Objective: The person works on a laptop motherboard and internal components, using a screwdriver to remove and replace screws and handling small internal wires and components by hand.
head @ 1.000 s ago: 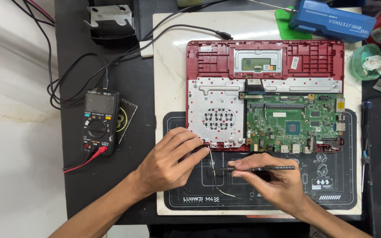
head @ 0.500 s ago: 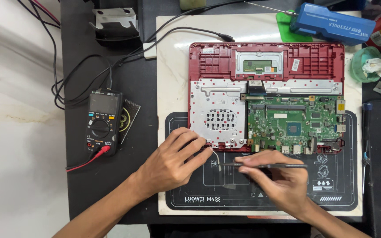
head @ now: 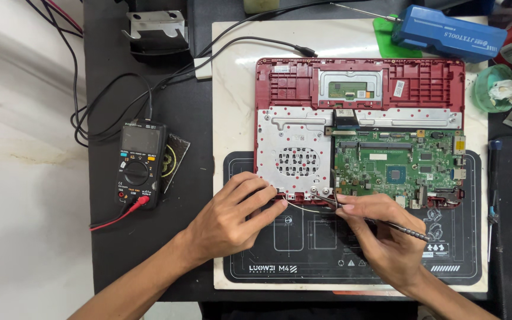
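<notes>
**Both hands at the front edge of the opened red laptop**

At the left edge of the black desk mat [head: 108, 249] lies my multimeter [head: 140, 163], black, with its dial facing up and a red lead [head: 117, 214] running from its bottom toward the mat's near left corner. Black cables [head: 114, 101] loop behind it toward the far edge.

Right of that, a pale board [head: 229, 77] carries a dark repair mat [head: 303, 266], and the red laptop shell [head: 360, 77] lies opened across the repair mat's far edge. A silver metal plate [head: 294, 142] covers the shell's left half; the green circuit board [head: 395, 166] fills its right half.

My left hand [head: 232, 216] rests on the repair mat at the plate's near edge, fingers curled and nearly closed, the tips pressing down by a thin pale wire [head: 300, 205] that curves out from under the plate. I cannot tell whether the fingertips actually pinch the wire.

Just right of it, my right hand [head: 383, 237] sits below the circuit board's near edge, fingers closed around a slim dark tool [head: 401, 227] held like a pen. Its metal tip points left, to the spot where plate and circuit board meet, near my left fingertips.

At the far right corner lie a blue tool case [head: 445, 32] and a green round tub [head: 496, 89].
</notes>
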